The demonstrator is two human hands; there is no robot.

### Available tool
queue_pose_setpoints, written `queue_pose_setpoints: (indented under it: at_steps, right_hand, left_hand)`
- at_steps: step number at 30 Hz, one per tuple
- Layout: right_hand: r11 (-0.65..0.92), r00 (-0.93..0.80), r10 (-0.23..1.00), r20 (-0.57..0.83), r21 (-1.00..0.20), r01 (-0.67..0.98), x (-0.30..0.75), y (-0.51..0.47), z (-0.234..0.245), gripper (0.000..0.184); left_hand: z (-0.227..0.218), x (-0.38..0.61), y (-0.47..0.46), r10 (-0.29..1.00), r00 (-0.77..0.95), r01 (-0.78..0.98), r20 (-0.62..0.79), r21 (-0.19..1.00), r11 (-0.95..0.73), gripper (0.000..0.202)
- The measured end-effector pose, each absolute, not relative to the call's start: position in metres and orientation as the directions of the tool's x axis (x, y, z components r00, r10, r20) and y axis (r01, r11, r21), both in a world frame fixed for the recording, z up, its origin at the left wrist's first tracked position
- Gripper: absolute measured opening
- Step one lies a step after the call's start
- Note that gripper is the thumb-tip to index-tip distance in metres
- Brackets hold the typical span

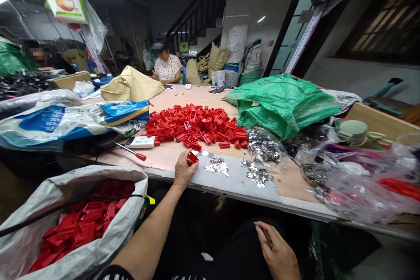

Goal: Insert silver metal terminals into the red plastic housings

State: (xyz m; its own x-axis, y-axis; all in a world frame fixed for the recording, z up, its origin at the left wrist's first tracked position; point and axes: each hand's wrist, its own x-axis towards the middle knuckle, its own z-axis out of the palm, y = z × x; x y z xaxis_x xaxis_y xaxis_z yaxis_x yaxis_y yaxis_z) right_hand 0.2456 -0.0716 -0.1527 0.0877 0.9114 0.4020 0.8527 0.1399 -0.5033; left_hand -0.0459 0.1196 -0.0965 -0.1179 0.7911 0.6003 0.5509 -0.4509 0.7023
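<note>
My left hand [184, 169] pinches a small red plastic housing [193, 158] at the table's front edge. Right behind it spreads a large heap of red plastic housings [197, 124]. Beside that hand, on a grey mat [234, 183], lie a pile of small shiny metal plates [217, 166] and a second pile of metal pieces [257, 173]. Low over my lap is my right hand [277, 249], its fingers curled together. Something thin and dark shows between them, too small to name.
An open white sack [131, 227] of red housings stands at left. A red-handled screwdriver [139, 156] lies near a white box-like device [140, 141]. At right are a green woven bag [282, 100], clear plastic bags [354, 183] and a mug [352, 131]. A person [168, 70] sits across the table.
</note>
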Motion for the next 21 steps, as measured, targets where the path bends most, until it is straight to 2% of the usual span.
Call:
queue_pose_setpoints:
  at_steps: [8,21]
  right_hand:
    - [0.139,0.104,0.903,0.416,-0.512,0.848,0.2511,-0.0744,-0.1505,0.03]
    - [0.145,0.083,0.915,0.395,-0.512,0.846,0.2475,-0.0687,-0.1491,0.028]
  left_hand:
    - [-0.0925,-0.0452,0.1169,0.815,-0.147,0.459,0.56,0.769,-0.445,0.052]
    - [-0.0958,-0.0471,0.1186,0.817,-0.264,0.336,0.513,0.843,-0.421,0.059]
